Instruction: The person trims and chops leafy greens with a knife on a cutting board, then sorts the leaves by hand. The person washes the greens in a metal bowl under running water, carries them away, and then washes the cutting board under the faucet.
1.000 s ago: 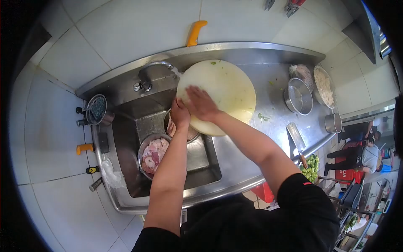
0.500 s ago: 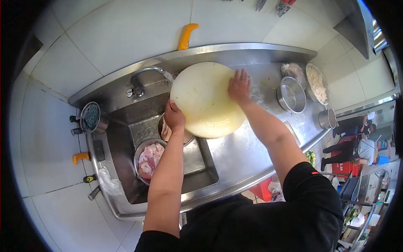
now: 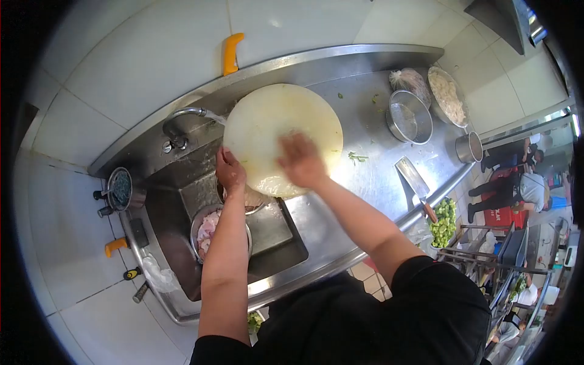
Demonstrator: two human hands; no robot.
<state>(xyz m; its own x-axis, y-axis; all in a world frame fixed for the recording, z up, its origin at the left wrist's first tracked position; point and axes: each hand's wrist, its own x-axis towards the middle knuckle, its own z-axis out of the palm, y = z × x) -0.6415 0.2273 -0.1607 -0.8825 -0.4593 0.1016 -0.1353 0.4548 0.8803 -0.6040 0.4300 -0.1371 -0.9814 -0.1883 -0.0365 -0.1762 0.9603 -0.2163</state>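
Note:
A thick round cutting board (image 3: 267, 115), off-white and wet, leans over the sink edge and the counter. My left hand (image 3: 231, 170) grips its left rim. Flat over the board's lower middle is my right hand (image 3: 302, 161), blurred by motion, its fingers stretched out and holding nothing. Water runs from the faucet (image 3: 176, 128) onto the board's upper left edge. Below my left hand, a metal bowl (image 3: 248, 243) of raw meat (image 3: 208, 231) sits in the sink (image 3: 280, 243). Another bowl (image 3: 255, 204) is partly hidden under the board.
On the counter (image 3: 340, 213) lie a cleaver (image 3: 412, 176) and green scraps (image 3: 358, 157). A metal pot (image 3: 409, 117), a bagged item (image 3: 410, 82), a bowl of pale food (image 3: 447, 97) and a small pot (image 3: 469, 147) stand right. Chopped greens (image 3: 444, 222) are beyond the front edge.
My right hand has swept from the board's right edge left and down across its face. My left hand keeps its grip on the rim. The view has shifted, showing the cleaver.

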